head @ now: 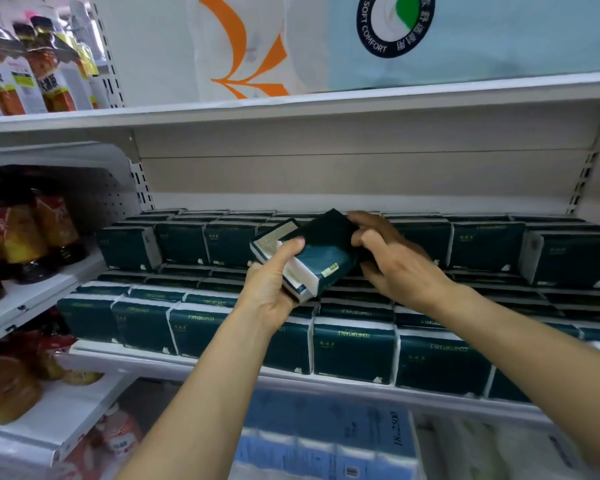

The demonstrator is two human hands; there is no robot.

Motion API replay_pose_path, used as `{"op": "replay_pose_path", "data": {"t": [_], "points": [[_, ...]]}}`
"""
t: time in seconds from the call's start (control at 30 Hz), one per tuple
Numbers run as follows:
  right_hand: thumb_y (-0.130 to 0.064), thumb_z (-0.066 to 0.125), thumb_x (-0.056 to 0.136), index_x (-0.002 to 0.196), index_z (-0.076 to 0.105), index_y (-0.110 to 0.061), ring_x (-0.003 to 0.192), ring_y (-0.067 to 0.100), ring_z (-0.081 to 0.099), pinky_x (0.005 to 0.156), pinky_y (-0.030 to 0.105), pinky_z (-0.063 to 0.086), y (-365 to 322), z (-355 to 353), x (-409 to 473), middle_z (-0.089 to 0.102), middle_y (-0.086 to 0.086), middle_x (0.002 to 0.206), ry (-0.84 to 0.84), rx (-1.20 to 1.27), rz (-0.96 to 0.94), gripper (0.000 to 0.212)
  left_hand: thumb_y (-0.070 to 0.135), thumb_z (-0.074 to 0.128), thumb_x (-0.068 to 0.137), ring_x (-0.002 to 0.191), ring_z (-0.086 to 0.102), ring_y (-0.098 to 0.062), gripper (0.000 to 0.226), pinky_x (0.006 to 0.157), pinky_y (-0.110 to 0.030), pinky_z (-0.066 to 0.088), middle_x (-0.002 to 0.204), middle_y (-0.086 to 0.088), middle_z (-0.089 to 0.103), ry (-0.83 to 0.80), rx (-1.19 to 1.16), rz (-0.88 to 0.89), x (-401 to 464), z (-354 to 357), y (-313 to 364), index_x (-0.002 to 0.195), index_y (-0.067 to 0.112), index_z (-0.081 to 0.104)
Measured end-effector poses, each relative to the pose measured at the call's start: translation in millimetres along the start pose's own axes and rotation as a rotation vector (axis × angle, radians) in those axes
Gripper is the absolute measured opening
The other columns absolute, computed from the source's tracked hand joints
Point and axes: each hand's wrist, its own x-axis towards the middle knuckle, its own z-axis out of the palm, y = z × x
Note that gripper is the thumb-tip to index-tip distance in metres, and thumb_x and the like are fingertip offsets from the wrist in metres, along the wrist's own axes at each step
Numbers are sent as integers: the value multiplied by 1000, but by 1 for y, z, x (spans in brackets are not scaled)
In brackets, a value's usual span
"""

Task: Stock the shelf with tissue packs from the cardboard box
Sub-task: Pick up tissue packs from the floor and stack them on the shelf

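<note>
Pack in hand: a dark green tissue pack (321,263) is being held tilted in the air, its white end facing down toward the camera
Left grip: the left hand (274,289) is curling its fingers under the pack's near end, with the thumb pressing on the top face, so it is gripping the pack
Right grip: the right hand (392,263) is touching the pack's far right corner with curled fingers; how firmly it is pinching I cannot tell
Shelf: the white shelf (201,365) is lying just below and beyond both grips, already carrying stocked tissue packs (354,351) in rows, with a second layer stacked further back
Left of the grips: drink bottles (32,230) are standing on a neighbouring shelf
Below the grips: light blue packages (326,434) are sitting on a lower level, blurred
Above the grips: large pale packages (465,39) are resting on the upper shelf
</note>
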Motion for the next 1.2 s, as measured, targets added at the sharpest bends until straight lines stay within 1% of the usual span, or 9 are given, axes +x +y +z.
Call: {"op": "replay_pose_path", "data": {"t": [0.13, 0.23, 0.3, 0.37, 0.53, 0.67, 0.8, 0.93, 1.2], "points": [[7, 50, 87, 139, 38, -29, 90, 23, 64, 76, 37, 56, 5, -4, -4, 57, -1, 126, -71, 213, 429, 65, 17, 90, 64, 112, 68, -37, 81, 82, -55, 59, 130, -22, 64, 8, 3, 34, 3, 0, -4, 136, 9, 53], [-26, 45, 100, 111, 62, -29, 86, 25, 65, 80, 38, 52, 4, -9, 1, 68, 1, 97, 96, 512, 698, 20, 13, 81, 79, 110, 69, -36, 64, 87, -55, 58, 127, -21, 67, -28, 49, 50, 4, 5, -8, 136, 8, 53], [-58, 39, 97, 109, 66, -24, 87, 22, 62, 83, 36, 47, 3, -17, 9, 67, 4, 97, -27, 662, 913, 45, 13, 80, 79, 105, 71, -34, 64, 86, -52, 59, 119, -19, 71, -66, 100, 41, 2, 9, -12, 136, 7, 54], [-71, 45, 87, 113, 68, -19, 97, 19, 61, 93, 35, 44, 6, -24, 12, 67, 2, 107, -218, 680, 1009, 63, 21, 82, 71, 96, 74, -30, 72, 78, -45, 61, 109, -16, 75, -112, 155, 24, -1, 16, -18, 136, 8, 56], [-58, 69, 78, 112, 68, -22, 99, 18, 59, 68, 30, 45, 27, -28, -3, 68, -3, 111, -248, 805, 1066, 50, 46, 71, 80, 102, 73, -34, 61, 90, -51, 57, 112, -17, 74, -128, 125, -43, 1, 31, -29, 128, 8, 62], [-50, 74, 77, 114, 69, -11, 108, 30, 62, 87, 43, 56, 50, -44, -21, 70, 9, 113, -21, 860, 1136, 54, 25, 61, 98, 98, 73, -35, 32, 81, -52, 60, 107, -17, 75, -58, 137, -54, 8, 37, -36, 126, 9, 62], [-32, 72, 86, 87, 67, -10, 68, 19, 58, 56, 25, 50, 80, -59, -47, 66, 7, 80, 260, 703, 1068, 22, 22, 60, 100, 100, 71, -41, 29, 83, -57, 59, 111, -20, 73, -41, 141, -79, 11, 36, -36, 124, 7, 60], [-22, 76, 83, 70, 47, -7, 63, 18, 48, 48, 17, 49, 98, -50, -63, 45, 7, 65, 216, 550, 1021, 35, 21, 61, 99, 102, 70, -42, 29, 83, -58, 58, 111, -21, 73, -44, 134, -92, 12, 38, -37, 124, 6, 60], [-16, 77, 81, 72, 54, -19, 74, 14, 59, 51, 15, 51, 111, -25, -63, 58, -2, 75, 121, 602, 962, 25, 21, 59, 100, 97, 72, -39, 20, 76, -54, 60, 105, -19, 74, -61, 147, -104, 16, 38, -39, 114, 8, 64]]}}
